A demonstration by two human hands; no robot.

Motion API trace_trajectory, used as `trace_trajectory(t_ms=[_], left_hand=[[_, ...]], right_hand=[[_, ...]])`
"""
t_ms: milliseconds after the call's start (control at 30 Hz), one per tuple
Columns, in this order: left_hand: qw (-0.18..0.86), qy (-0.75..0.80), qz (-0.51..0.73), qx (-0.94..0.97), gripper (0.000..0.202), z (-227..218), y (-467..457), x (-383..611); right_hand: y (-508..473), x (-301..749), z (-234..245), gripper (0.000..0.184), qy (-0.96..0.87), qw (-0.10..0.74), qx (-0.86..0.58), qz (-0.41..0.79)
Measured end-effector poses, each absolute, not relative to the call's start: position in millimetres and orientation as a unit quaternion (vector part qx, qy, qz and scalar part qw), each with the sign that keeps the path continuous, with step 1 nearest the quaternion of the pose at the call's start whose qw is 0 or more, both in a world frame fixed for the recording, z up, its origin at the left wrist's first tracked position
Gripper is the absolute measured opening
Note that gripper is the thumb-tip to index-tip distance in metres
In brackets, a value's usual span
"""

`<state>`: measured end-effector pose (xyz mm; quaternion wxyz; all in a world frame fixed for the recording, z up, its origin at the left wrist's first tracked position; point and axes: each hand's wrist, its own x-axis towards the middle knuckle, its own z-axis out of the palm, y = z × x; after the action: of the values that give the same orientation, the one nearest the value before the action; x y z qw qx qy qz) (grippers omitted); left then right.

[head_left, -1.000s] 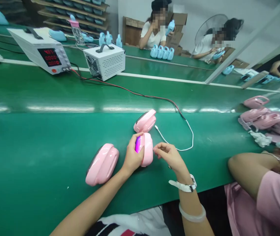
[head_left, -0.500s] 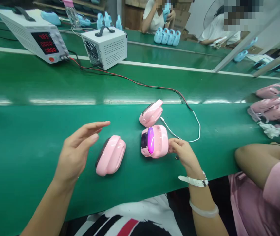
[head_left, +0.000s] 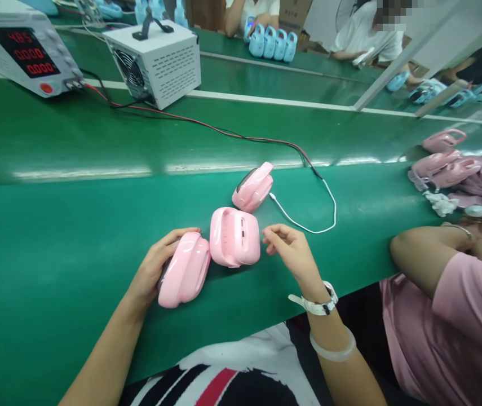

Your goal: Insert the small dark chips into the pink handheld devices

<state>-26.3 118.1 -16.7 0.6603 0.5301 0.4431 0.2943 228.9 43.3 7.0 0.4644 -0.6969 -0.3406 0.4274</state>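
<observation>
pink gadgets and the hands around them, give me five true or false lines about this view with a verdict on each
1. The middle pink gadget lies between the left pink gadget and the right hand. True.
2. The right hand holds the white plug. False: the plug lies on the green table, near the rear pink gadget.
3. The display on the power unit at upper left shows red digits. True.
4. The left hand is at the rear pink gadget. False: it is at the left one.
5. The white wrist strap is on the left wrist. False: it is on the right.
</observation>
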Motion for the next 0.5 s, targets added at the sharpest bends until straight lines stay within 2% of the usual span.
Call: trace_trajectory(t_ms=[100, 333, 500], left_hand=[[0.689, 0.411, 0.267, 0.534, 0.038, -21, 125, -29], [0.695, 0.284, 0.222, 0.622, 0.039, -8, 152, -31], [0.717, 0.202, 0.121, 0.656, 0.044, 23, 184, -8]], right_hand=[[45, 221, 9, 0.042, -0.375, 0.492, -0.688, 0.380], [54, 197, 22, 0.019, -0.503, 0.441, -0.667, 0.328], [50, 209, 27, 0.027, -0.445, 0.428, -0.714, 0.329]])
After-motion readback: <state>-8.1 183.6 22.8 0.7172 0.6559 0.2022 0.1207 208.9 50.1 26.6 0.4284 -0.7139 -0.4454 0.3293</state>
